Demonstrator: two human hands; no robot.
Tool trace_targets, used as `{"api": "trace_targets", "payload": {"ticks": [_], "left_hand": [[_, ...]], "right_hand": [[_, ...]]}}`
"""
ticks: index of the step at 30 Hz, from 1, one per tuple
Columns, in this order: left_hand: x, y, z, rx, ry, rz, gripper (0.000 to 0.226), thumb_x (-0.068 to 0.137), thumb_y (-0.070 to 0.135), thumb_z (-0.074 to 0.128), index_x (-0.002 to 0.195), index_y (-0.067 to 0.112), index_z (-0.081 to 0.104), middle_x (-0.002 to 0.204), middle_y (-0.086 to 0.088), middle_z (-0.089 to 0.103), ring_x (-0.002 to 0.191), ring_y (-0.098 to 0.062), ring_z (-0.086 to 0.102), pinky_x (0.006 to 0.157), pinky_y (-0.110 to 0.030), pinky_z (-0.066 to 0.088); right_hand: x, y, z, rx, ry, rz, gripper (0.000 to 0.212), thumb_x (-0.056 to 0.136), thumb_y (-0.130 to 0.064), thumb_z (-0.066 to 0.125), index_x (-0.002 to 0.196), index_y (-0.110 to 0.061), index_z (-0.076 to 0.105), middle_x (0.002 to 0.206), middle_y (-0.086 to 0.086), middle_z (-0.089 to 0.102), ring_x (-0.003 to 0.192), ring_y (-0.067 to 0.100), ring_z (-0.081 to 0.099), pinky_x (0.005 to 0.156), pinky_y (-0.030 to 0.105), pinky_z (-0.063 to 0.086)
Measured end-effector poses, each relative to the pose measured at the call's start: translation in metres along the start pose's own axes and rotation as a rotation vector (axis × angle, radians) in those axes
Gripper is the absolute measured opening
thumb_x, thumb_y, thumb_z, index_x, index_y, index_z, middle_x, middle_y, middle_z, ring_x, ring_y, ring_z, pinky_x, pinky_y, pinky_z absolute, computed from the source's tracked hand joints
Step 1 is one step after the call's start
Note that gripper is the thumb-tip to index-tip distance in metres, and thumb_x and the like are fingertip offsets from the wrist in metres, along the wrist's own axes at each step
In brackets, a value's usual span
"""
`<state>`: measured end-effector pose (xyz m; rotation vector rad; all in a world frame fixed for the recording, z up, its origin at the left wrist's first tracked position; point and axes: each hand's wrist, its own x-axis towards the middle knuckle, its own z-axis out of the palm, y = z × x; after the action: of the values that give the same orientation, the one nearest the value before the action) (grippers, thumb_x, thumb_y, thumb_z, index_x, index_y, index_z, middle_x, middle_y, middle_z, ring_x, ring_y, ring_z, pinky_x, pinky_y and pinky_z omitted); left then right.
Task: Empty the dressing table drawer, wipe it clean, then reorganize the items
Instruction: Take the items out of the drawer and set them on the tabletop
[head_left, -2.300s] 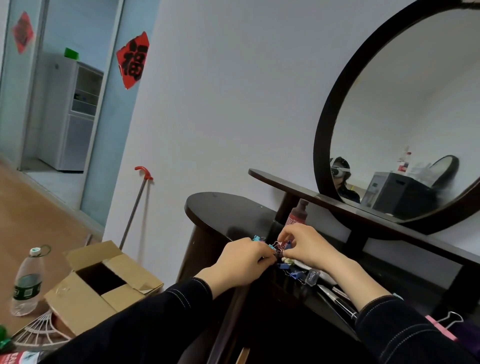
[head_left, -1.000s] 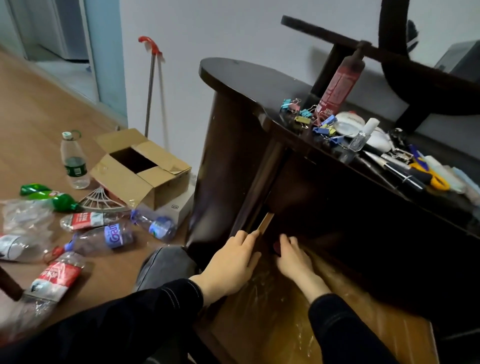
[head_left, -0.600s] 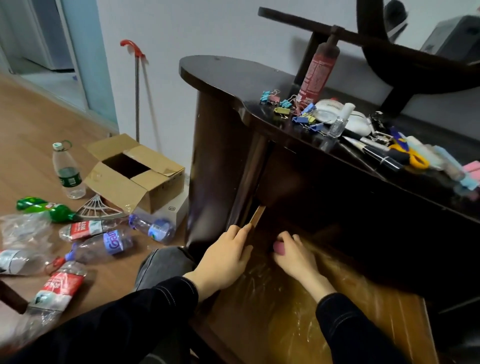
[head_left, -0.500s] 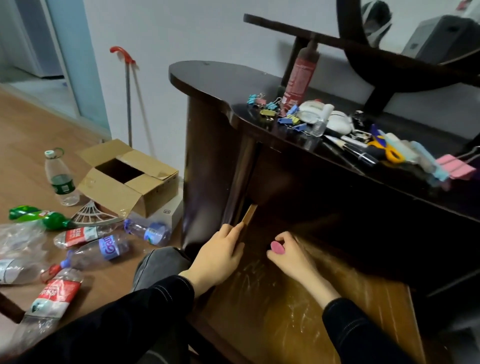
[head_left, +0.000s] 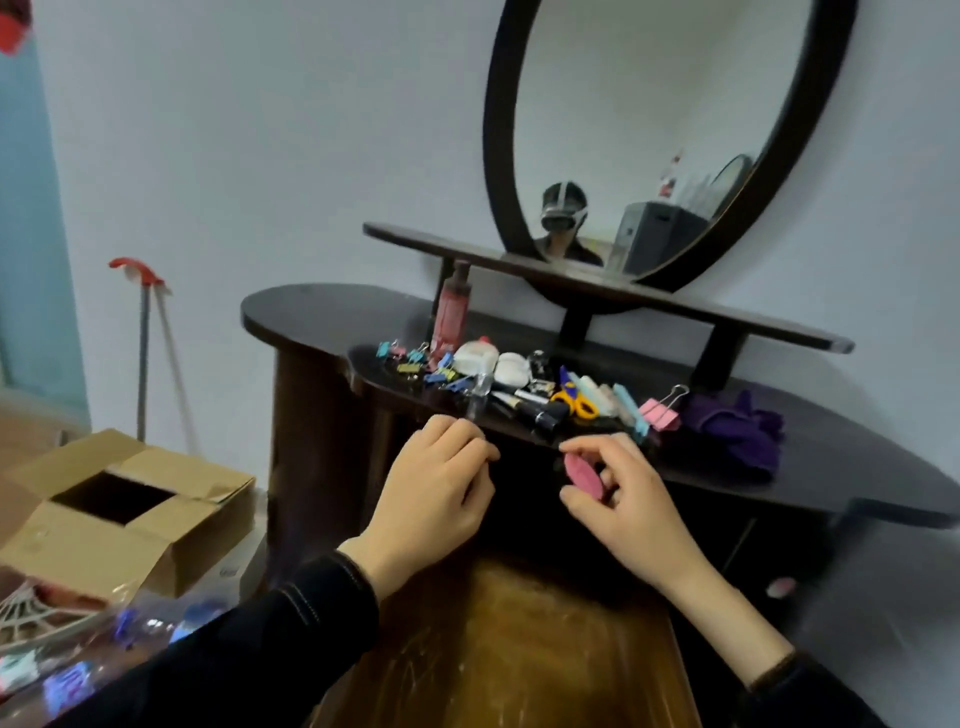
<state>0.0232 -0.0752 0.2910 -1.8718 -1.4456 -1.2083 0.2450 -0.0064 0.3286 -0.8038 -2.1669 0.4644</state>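
One oval mirror (head_left: 649, 104) rises over one dark tabletop (head_left: 311, 312); beneath it the single drawer (head_left: 519, 649) stands pulled open, showing a scratched wooden floor. One open cardboard box (head_left: 104, 540) sits at left. Two hands hover at the tabletop's front edge: the left hand (head_left: 436, 488) has curled fingers, round what cannot be told. On the tabletop lie one purple cloth (head_left: 732, 436), one red bottle (head_left: 451, 312), one pair of yellow-handled scissors (head_left: 576, 402) and small binder clips (head_left: 410, 358), too blurred to count. The right hand (head_left: 628, 499) pinches one pink oval piece (head_left: 584, 474).

Left hand (head_left: 434, 491) at frame centre, back up, fingers curled under with nothing seen in them, right hand (head_left: 628, 501) just right of it, thumb and fingers pinching a small pink piece (head_left: 584, 474), both forearms rising from the lower edge.
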Motion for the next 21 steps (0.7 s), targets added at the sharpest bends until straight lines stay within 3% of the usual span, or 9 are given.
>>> {"api": "trace_targets", "payload": {"ticks": [2,4,7,10,15,21], "left_hand": [[0.020,0.007,0.006,0.005,-0.025,-0.006,0.020,0.091,0.017,0.058,0.107,0.015,0.071,0.111,0.003,0.063,0.106,-0.022,0.056,0.082,-0.036,0.048],[0.028,0.009,0.017,0.018,-0.113,-0.024,0.030,0.089,0.022,0.060,0.117,0.016,0.070,0.119,0.004,0.064,0.115,-0.022,0.056,0.090,-0.037,0.047],[0.025,0.003,0.036,0.123,-0.175,-0.003,0.045,0.084,0.028,0.061,0.127,0.018,0.067,0.126,0.003,0.064,0.119,-0.022,0.057,0.101,-0.038,0.044],[0.022,0.001,0.047,0.122,-0.138,-0.049,0.048,0.081,0.032,0.061,0.128,0.020,0.066,0.125,0.004,0.063,0.118,-0.021,0.057,0.104,-0.037,0.040],[0.019,0.003,0.050,0.133,-0.101,-0.053,0.050,0.079,0.033,0.062,0.128,0.021,0.066,0.125,0.005,0.063,0.118,-0.020,0.055,0.105,-0.035,0.038],[0.020,0.009,0.051,0.139,-0.099,-0.100,0.049,0.077,0.034,0.060,0.124,0.021,0.066,0.122,0.005,0.061,0.117,-0.020,0.055,0.107,-0.034,0.034]], "right_hand": [[0.022,0.002,-0.016,-0.029,0.047,0.040,0.034,0.072,-0.038,0.068,0.106,-0.037,0.064,0.120,-0.008,0.059,0.090,0.004,0.045,0.084,0.026,0.045],[0.041,0.011,-0.026,-0.076,0.047,0.113,0.031,0.078,-0.027,0.073,0.104,-0.040,0.062,0.118,-0.004,0.058,0.099,0.015,0.049,0.096,0.040,0.046],[0.060,0.029,-0.031,-0.069,0.073,0.221,0.032,0.080,-0.020,0.076,0.102,-0.038,0.063,0.112,-0.007,0.056,0.113,0.015,0.058,0.092,0.026,0.043],[0.067,0.043,-0.030,-0.081,0.135,0.241,0.030,0.077,-0.023,0.079,0.102,-0.033,0.066,0.104,-0.013,0.055,0.100,0.007,0.058,0.075,0.013,0.039],[0.066,0.051,-0.026,-0.212,0.135,0.259,0.020,0.081,-0.031,0.075,0.100,-0.032,0.069,0.103,-0.014,0.059,0.095,0.007,0.058,0.072,0.026,0.047],[0.058,0.043,-0.019,-0.213,0.182,0.291,0.031,0.087,-0.033,0.072,0.117,-0.033,0.067,0.115,-0.016,0.059,0.104,0.002,0.053,0.070,0.015,0.041]]}}
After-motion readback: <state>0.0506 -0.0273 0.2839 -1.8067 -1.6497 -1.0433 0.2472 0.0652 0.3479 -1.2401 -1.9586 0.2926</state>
